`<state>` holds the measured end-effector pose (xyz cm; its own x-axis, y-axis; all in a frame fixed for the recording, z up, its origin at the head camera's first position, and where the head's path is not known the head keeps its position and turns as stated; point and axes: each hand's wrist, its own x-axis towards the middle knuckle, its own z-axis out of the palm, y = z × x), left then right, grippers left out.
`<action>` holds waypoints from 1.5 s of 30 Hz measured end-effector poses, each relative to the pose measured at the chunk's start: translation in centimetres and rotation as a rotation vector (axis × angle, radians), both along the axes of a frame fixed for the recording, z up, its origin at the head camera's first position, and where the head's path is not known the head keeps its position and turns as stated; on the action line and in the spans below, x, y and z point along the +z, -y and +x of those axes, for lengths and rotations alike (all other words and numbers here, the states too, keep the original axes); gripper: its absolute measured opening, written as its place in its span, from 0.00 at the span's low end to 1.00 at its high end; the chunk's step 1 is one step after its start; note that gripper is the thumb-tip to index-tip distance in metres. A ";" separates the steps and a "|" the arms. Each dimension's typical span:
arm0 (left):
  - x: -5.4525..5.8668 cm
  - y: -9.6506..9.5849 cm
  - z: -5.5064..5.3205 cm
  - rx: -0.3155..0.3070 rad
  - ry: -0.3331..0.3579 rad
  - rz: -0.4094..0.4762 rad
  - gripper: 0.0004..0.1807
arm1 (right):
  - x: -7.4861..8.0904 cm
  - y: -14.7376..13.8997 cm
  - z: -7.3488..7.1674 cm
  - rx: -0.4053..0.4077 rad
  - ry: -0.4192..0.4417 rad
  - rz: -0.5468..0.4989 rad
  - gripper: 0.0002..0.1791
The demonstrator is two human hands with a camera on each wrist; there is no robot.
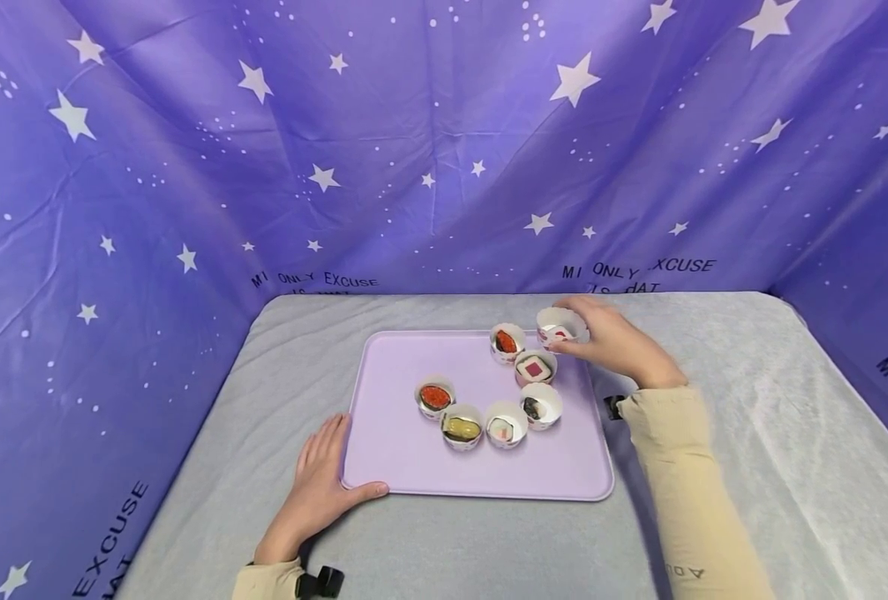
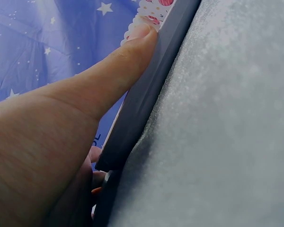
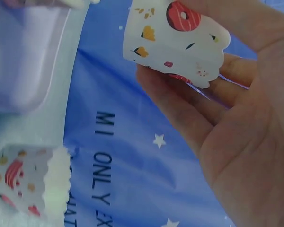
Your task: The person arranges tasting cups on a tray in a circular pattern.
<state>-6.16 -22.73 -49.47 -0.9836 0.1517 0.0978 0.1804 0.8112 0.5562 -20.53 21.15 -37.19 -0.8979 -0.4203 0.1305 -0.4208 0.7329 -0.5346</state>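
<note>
My right hand [image 1: 612, 337] pinches a white paper baking cup [image 3: 175, 42] with a donut print, above the far right corner of a lilac tray [image 1: 399, 358]. Whether this cup holds anything I cannot tell. The left hand [image 1: 324, 483] rests at the tray's front left corner, thumb along the front rim, fingers by the left side. On the tray, printed cups hold toy-like sushi pieces: red roe sushi [image 1: 435, 397], a yellow-topped piece [image 1: 461, 428], a pale piece [image 1: 501, 430], a dark-wrapped piece [image 1: 532, 407], a red-centred square roll [image 1: 534, 368] and another red-topped piece [image 1: 506, 341].
Grey cloth [image 1: 489, 550] covers the table. Another printed paper cup [image 3: 31, 179] stands on it outside the tray in the right wrist view. Purple star-patterned curtain [image 1: 429, 150] hangs behind and at both sides.
</note>
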 end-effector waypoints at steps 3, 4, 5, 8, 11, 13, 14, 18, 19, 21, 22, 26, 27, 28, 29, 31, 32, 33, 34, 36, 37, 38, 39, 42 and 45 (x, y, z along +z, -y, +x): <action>0.0 0.1 0.0 0.004 0.014 0.001 0.68 | 0.0 0.9 -0.1 0.016 -0.003 -0.003 0.36; 0.0 0.1 -0.1 0.006 0.026 0.001 0.68 | 0.1 1.2 -0.2 0.025 0.000 -0.003 0.36; 0.0 0.1 -0.1 0.007 0.032 0.000 0.68 | 0.0 1.4 -0.2 0.034 0.003 0.000 0.37; -0.1 0.2 -0.1 0.008 0.046 -0.006 0.68 | 0.0 2.2 -0.4 0.045 0.025 0.008 0.38; -0.1 0.2 -0.1 0.003 0.048 -0.009 0.68 | -0.1 2.8 -0.5 0.054 0.034 0.016 0.39; -0.1 0.2 -0.1 0.003 0.045 -0.008 0.68 | -0.1 3.2 -0.5 0.060 0.032 0.013 0.38; -0.1 0.2 -0.1 0.003 0.043 -0.007 0.68 | -0.2 3.4 -0.5 0.065 0.029 0.010 0.38; -0.1 0.2 0.0 0.002 0.038 -0.004 0.68 | -0.2 4.5 -0.6 0.086 0.019 0.002 0.37; -0.1 0.2 0.0 0.002 0.039 -0.004 0.68 | -0.3 4.8 -0.6 0.091 0.021 0.005 0.37; -0.2 0.2 0.0 0.003 0.040 -0.007 0.68 | -0.3 5.4 -0.6 0.098 0.027 0.018 0.37; -0.2 0.3 0.0 0.004 0.042 -0.008 0.68 | -0.3 5.8 -0.6 0.103 0.033 0.023 0.38; -0.4 0.3 0.0 0.003 0.049 -0.008 0.68 | -0.3 7.1 -0.6 0.119 0.045 0.053 0.37; -0.4 0.3 0.0 0.002 0.051 -0.007 0.68 | -0.3 7.4 -0.6 0.126 0.044 0.056 0.37; -0.4 0.3 0.0 0.001 0.052 -0.006 0.68 | -0.3 7.6 -0.6 0.128 0.045 0.059 0.37; -0.4 0.3 0.0 0.001 0.053 -0.007 0.68 | -0.3 7.9 -0.6 0.131 0.046 0.063 0.37; -0.4 0.3 0.0 0.002 0.052 -0.007 0.68 | -0.3 8.4 -0.7 0.134 0.055 0.064 0.37; -0.4 0.2 0.0 0.002 0.051 -0.008 0.68 | -0.3 8.6 -0.7 0.131 0.060 0.063 0.37; -0.3 0.2 0.0 0.002 0.049 -0.008 0.68 | -0.3 8.8 -0.7 0.126 0.069 0.062 0.37; -0.3 0.2 -0.1 0.002 0.048 -0.009 0.68 | -0.3 9.1 -0.8 0.122 0.077 0.062 0.37; -0.2 0.2 -0.1 0.001 0.047 -0.009 0.68 | -0.3 9.5 -0.9 0.127 0.080 0.060 0.37; -0.2 0.2 -0.1 0.001 0.047 -0.011 0.68 | -0.3 9.7 -1.0 0.130 0.079 0.061 0.37; -0.2 0.2 -0.1 0.000 0.046 -0.010 0.68 | -0.3 10.0 -1.1 0.135 0.076 0.062 0.37; -0.2 0.2 -0.1 0.000 0.047 -0.009 0.68 | -0.4 10.2 -1.1 0.142 0.077 0.063 0.37; -0.2 0.2 -0.1 0.002 0.049 -0.007 0.68 | -0.4 10.9 -1.3 0.152 0.080 0.077 0.38; -0.2 0.3 -0.1 0.003 0.047 -0.007 0.68 | -0.5 11.6 -1.4 0.154 0.107 0.080 0.38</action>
